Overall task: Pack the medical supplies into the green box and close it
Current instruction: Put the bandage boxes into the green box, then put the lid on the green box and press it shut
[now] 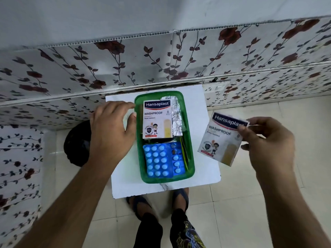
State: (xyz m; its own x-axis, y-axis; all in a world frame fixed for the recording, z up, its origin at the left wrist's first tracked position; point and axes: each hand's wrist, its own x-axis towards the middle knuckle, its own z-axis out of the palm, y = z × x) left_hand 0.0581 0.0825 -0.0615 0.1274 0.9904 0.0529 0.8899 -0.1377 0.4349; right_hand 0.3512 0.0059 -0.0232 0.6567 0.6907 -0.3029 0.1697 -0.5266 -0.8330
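Observation:
The green box [190,149] sits open on a small white table [206,111]. Inside lie a Hansaplast plaster pack [157,120] at the far end, a silver foil strip [176,117] beside it, and two blue blister strips of pills [156,161] at the near end. My left hand [112,129] rests against the box's left rim, fingers apart, holding nothing. To the right of the box, in the air beyond the table's edge, my right hand [268,142] pinches a second Hansaplast plaster pack [222,140] by its upper right corner. No lid is visible.
A floral-patterned wall [161,56] runs right behind the table. A dark round object [77,144] stands on the floor to the left, partly hidden by my left arm. My feet in sandals [157,199] are under the table's near edge on pale floor tiles.

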